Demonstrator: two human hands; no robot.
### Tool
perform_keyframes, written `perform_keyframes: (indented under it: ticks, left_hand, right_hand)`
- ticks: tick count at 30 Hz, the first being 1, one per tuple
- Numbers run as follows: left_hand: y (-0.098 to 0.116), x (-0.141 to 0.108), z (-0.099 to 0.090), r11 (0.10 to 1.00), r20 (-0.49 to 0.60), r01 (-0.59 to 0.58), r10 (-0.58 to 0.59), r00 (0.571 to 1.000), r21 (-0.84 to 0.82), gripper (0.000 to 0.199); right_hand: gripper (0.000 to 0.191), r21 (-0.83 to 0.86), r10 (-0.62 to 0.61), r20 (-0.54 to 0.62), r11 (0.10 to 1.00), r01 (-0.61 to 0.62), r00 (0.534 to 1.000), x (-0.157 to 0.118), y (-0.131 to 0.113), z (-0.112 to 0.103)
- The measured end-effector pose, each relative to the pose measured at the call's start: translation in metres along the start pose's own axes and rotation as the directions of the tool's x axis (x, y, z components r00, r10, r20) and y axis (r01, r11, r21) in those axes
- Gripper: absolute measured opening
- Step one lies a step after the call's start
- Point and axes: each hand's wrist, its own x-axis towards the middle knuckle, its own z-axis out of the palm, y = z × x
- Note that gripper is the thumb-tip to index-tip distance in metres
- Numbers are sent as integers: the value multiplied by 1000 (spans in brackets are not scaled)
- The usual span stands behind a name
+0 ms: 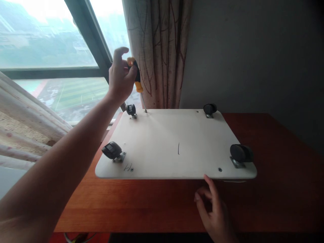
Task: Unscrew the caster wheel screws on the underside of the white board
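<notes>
My left hand grips a yellow and black screwdriver by its handle, with the index finger raised off it. The thin shaft slants down to a screw near the far left edge of a white board. Beside that screw stands a black caster. Close to the board's front edge is my right hand, its index finger stretched to the edge and the other fingers curled, holding nothing. Screws also sit near the board's front edge.
More casters stand at the other corners: front left, front right and back right. The board rests on a reddish-brown wooden table. Behind are a curtain, a window and a grey wall. A cable shows below the table's front edge.
</notes>
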Motion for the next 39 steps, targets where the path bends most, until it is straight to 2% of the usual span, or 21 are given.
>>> perform_keyframes:
  ticks: [3, 6, 8, 11, 12, 14, 16, 17, 18, 19, 22, 23, 25, 27, 29, 31, 33, 35, 36, 38, 39]
  left_hand:
    - [16, 4, -12, 960, 38, 46, -59, 998, 276, 23]
    - [28, 14, -20, 858, 159, 20, -118, 980, 512, 45]
    - [29, 25, -24, 794, 225, 5, -178, 958, 608, 56]
    - [20, 49, -31, 754, 347, -44, -249, 904, 656, 54]
    - [15, 57, -34, 759, 410, -74, -265, 873, 647, 50]
    - [6, 73, -39, 792, 554, -87, -338, 761, 604, 42]
    - [-1, 85, -44, 827, 635, 42, -461, 620, 560, 41]
    - [-2, 89, -45, 821, 642, 105, -511, 572, 561, 44]
    - [-2, 91, -45, 801, 630, 130, -549, 550, 584, 49]
    - [-2, 92, -45, 774, 607, 110, -568, 555, 624, 55]
    - [5, 92, -42, 688, 590, -94, -533, 606, 719, 62]
    - [7, 92, -41, 695, 624, -149, -503, 598, 703, 59]
    - [12, 92, -41, 765, 714, -199, -427, 554, 612, 50]
    - [16, 92, -41, 835, 777, -206, -346, 525, 511, 57]
    - [22, 91, -40, 858, 786, -175, -336, 518, 482, 66]
    - [28, 89, -36, 810, 735, -148, -417, 535, 567, 60]
    - [34, 87, -30, 705, 642, -161, -495, 585, 691, 65]
    - [37, 87, -26, 648, 615, -211, -494, 615, 732, 67]
    - [38, 88, -25, 672, 647, -233, -469, 601, 703, 61]
    - [38, 90, -25, 771, 742, -240, -399, 539, 590, 47]
    - [39, 92, -26, 813, 775, -227, -367, 514, 536, 48]
  right_hand:
    - [57, 6, 10, 6, 1000, -10, 1000, 0, 1, 0]
    - [56, 2, 6, 7, 1000, -6, 1000, 0, 0, 0]
    - [57, 1, 0, 10, 1000, 0, 1000, 1, 0, -1]
    - [58, -2, -9, 16, 1000, 9, 1000, 1, -1, -1]
    - [58, -4, -9, 18, 1000, 9, 1000, 1, -1, -1]
    - [59, -7, -9, 20, 1000, 9, 1000, 1, -1, -1]
    - [59, -7, -4, 24, 1000, 5, 1000, 1, -1, -1]
    - [60, -7, -2, 27, 1000, 2, 1000, 1, -1, -1]
    - [60, -5, 1, 31, 1000, -1, 1000, 1, -1, -1]
    - [61, -1, 4, 32, 1000, -4, 999, 0, 0, -1]
    - [60, 7, 10, 30, 1000, -11, 999, 0, 0, 0]
    - [60, 10, 11, 30, 1000, -12, 999, 0, 0, -1]
    - [60, 15, 16, 33, 1000, -16, 999, -1, -1, -1]
    - [60, 19, 19, 35, 1000, -19, 999, 0, -2, -1]
    - [59, 19, 18, 29, 1000, -18, 999, 0, -2, -1]
    - [59, 18, 14, 26, 1000, -14, 1000, 1, -2, 0]
    - [59, 17, 11, 29, 1000, -12, 1000, 2, -1, 0]
    - [59, 16, 9, 27, 1000, -10, 1000, 2, -1, 0]
    - [60, 15, 9, 26, 1000, -9, 1000, 1, -1, 0]
    - [60, 11, 10, 30, 1000, -10, 1000, 1, 0, 0]
    - [60, 11, 9, 35, 1000, -9, 999, 1, 0, 0]
